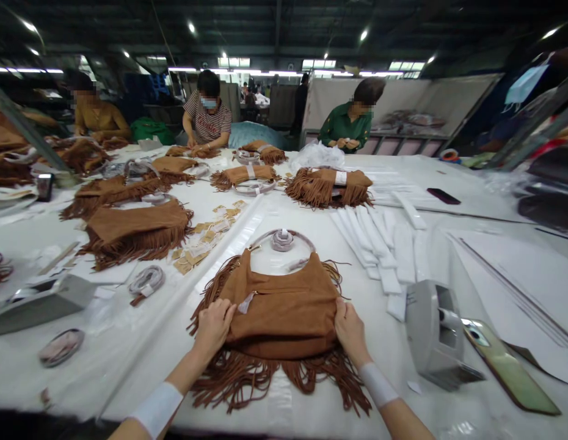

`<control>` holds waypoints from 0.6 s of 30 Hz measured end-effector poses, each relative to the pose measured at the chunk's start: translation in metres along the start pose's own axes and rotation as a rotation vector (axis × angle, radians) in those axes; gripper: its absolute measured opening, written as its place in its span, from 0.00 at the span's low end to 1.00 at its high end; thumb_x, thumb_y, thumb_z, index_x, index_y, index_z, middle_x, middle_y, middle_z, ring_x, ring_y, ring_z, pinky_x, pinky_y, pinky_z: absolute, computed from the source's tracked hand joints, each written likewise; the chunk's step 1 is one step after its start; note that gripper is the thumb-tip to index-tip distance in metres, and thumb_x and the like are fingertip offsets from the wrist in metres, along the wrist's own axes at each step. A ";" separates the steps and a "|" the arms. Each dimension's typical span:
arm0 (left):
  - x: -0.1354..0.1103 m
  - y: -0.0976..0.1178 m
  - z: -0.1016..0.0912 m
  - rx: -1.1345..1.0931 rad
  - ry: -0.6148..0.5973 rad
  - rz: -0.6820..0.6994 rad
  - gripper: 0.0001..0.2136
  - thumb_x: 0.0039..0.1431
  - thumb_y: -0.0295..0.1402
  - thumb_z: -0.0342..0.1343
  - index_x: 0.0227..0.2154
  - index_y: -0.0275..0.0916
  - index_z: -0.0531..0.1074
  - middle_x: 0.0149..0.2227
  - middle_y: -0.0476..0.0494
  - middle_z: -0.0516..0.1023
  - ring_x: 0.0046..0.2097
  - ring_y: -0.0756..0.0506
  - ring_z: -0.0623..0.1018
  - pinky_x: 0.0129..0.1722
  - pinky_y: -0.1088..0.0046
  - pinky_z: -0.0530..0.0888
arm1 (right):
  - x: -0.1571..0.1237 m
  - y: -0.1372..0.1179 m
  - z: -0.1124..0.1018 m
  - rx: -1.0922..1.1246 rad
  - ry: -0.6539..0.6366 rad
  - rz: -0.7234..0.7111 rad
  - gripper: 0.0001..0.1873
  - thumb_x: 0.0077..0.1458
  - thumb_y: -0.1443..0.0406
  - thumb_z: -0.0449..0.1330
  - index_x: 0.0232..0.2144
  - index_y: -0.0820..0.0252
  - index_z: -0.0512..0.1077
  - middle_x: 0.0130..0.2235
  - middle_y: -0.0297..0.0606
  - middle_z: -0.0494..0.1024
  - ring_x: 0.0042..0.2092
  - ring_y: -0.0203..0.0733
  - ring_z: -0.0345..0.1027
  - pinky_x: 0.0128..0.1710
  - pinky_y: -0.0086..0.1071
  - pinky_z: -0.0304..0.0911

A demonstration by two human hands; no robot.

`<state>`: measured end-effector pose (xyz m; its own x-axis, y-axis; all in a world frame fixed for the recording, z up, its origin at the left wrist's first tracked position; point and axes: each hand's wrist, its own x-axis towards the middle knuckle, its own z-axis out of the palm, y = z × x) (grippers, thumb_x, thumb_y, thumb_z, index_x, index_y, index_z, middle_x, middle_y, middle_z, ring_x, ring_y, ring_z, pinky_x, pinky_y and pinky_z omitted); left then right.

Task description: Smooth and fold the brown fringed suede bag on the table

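Note:
A brown fringed handbag [288, 305] lies on the white table directly in front of me, its fringe spread toward the near edge. My left hand [215, 324] grips the bag's left side, fingers closed on the brown material beside a small wrapped zip pull [246, 303]. On the opposite side, my right hand [350, 327] is closed on the bag's right edge. Beyond the bag's opening curves its wrapped strap, with a coiled, wrapped strap [282, 240] lying inside that loop. White bands circle both my wrists.
Right of the bag are white foam strips [371, 238], a grey tape dispenser [433, 330] and a green phone [508, 366]. Leftward lie a fringed bag [137, 229], tags [206, 235], a coiled strap [147, 280] and another dispenser [46, 299]. Several people work across the table.

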<state>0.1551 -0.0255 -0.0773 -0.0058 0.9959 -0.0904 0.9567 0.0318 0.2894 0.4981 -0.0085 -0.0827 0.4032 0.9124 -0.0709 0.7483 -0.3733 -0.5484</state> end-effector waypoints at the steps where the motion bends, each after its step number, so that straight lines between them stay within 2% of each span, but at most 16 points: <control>1: 0.003 -0.006 0.002 0.003 -0.005 0.019 0.15 0.68 0.38 0.38 0.32 0.41 0.67 0.37 0.45 0.74 0.44 0.44 0.73 0.46 0.68 0.64 | 0.000 0.002 0.001 0.000 0.002 -0.008 0.24 0.63 0.52 0.35 0.34 0.57 0.65 0.32 0.44 0.75 0.35 0.49 0.70 0.33 0.36 0.57; 4: 0.013 -0.018 -0.001 -0.003 -0.019 0.041 0.15 0.69 0.37 0.38 0.31 0.41 0.67 0.36 0.45 0.75 0.43 0.45 0.74 0.45 0.70 0.65 | 0.001 0.006 -0.003 0.012 -0.011 -0.068 0.23 0.62 0.52 0.36 0.31 0.55 0.64 0.30 0.41 0.74 0.34 0.48 0.69 0.33 0.36 0.57; 7: 0.016 -0.017 -0.013 -0.026 -0.033 0.044 0.17 0.69 0.39 0.36 0.32 0.41 0.68 0.34 0.46 0.76 0.41 0.45 0.75 0.42 0.70 0.66 | -0.002 0.009 -0.014 0.039 -0.031 -0.145 0.22 0.62 0.52 0.37 0.29 0.55 0.64 0.28 0.40 0.73 0.33 0.48 0.69 0.34 0.36 0.58; 9: 0.011 -0.008 -0.022 -0.047 -0.007 0.068 0.15 0.68 0.42 0.38 0.39 0.42 0.68 0.39 0.45 0.76 0.43 0.44 0.75 0.44 0.67 0.66 | -0.009 0.011 -0.025 0.064 -0.026 -0.189 0.23 0.62 0.52 0.36 0.32 0.56 0.66 0.31 0.41 0.74 0.35 0.48 0.69 0.36 0.37 0.60; 11: 0.000 0.005 -0.030 -0.071 0.053 0.180 0.16 0.64 0.46 0.46 0.48 0.43 0.66 0.47 0.43 0.74 0.49 0.41 0.72 0.49 0.63 0.65 | -0.019 0.012 -0.035 0.093 0.021 -0.262 0.24 0.63 0.51 0.36 0.38 0.57 0.66 0.36 0.43 0.75 0.39 0.48 0.69 0.41 0.39 0.62; 14: -0.016 0.034 -0.033 -0.081 0.090 0.465 0.27 0.55 0.47 0.59 0.55 0.45 0.61 0.54 0.39 0.68 0.54 0.37 0.68 0.52 0.59 0.63 | -0.039 0.007 -0.045 0.074 0.101 -0.567 0.24 0.60 0.48 0.48 0.46 0.59 0.67 0.44 0.47 0.73 0.47 0.51 0.66 0.47 0.44 0.61; 16: -0.021 0.055 -0.032 -0.038 0.041 0.597 0.29 0.53 0.42 0.62 0.56 0.46 0.60 0.54 0.40 0.66 0.53 0.37 0.67 0.51 0.59 0.64 | -0.050 -0.002 -0.047 -0.004 0.073 -0.826 0.25 0.56 0.49 0.58 0.50 0.57 0.67 0.46 0.47 0.72 0.49 0.52 0.65 0.48 0.47 0.62; 18: -0.020 0.072 -0.030 0.020 -0.026 0.656 0.27 0.53 0.36 0.62 0.55 0.46 0.60 0.52 0.42 0.67 0.50 0.38 0.69 0.49 0.60 0.66 | -0.058 -0.014 -0.045 -0.092 0.011 -0.959 0.24 0.53 0.53 0.63 0.50 0.56 0.68 0.47 0.45 0.72 0.49 0.52 0.64 0.48 0.47 0.62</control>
<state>0.2157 -0.0408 -0.0263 0.5873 0.8058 0.0757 0.7646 -0.5831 0.2744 0.4884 -0.0637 -0.0336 -0.3966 0.8351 0.3811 0.8005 0.5179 -0.3017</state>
